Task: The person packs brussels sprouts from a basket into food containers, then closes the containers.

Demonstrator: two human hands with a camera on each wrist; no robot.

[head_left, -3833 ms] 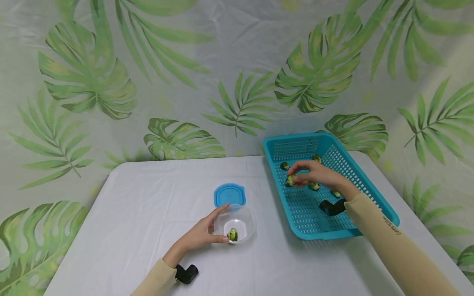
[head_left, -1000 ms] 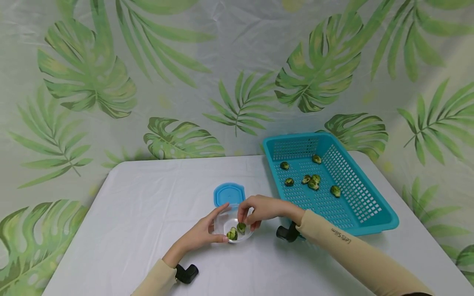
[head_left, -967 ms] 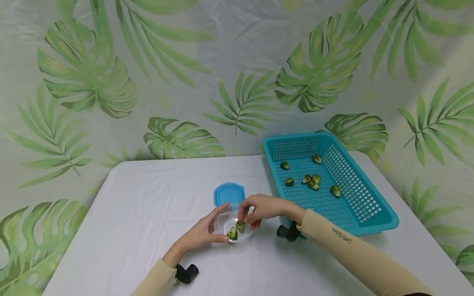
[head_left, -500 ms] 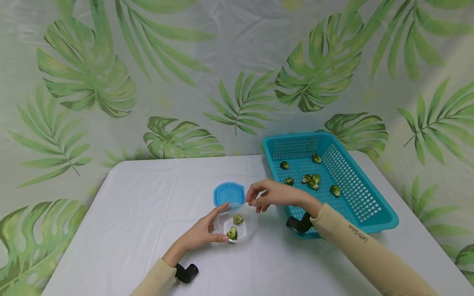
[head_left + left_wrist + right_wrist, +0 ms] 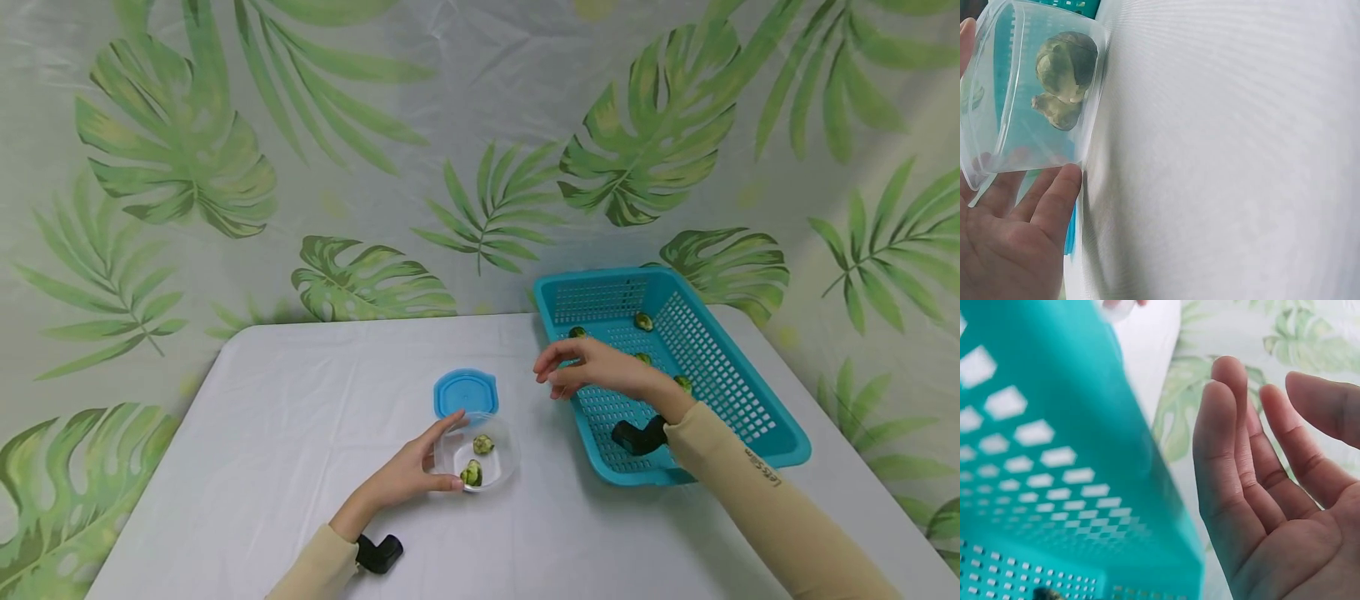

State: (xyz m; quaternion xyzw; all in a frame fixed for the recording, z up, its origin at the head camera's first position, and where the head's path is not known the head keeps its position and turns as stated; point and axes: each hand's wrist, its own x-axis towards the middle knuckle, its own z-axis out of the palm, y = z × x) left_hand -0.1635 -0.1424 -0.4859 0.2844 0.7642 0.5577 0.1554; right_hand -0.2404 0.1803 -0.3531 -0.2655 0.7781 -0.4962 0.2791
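Note:
My left hand holds a small clear plastic container on the table, thumb on the near side and fingers round the left. Two Brussels sprouts lie inside: one near the thumb, the other farther back. In the left wrist view the sprouts show through the container wall. My right hand hovers over the left rim of a turquoise basket, holding nothing. The right wrist view shows its fingers loosely bent, thumb apart, beside the basket wall.
A blue lid lies just behind the container. Several Brussels sprouts sit in the basket, one at its back; my right hand and forearm hide some. White cloth covers the table, and a leaf-patterned backdrop hangs behind.
My right hand has carried a sprout from the basket into the container, let go of it, and moved back right to the basket. My left hand has stayed on the container.

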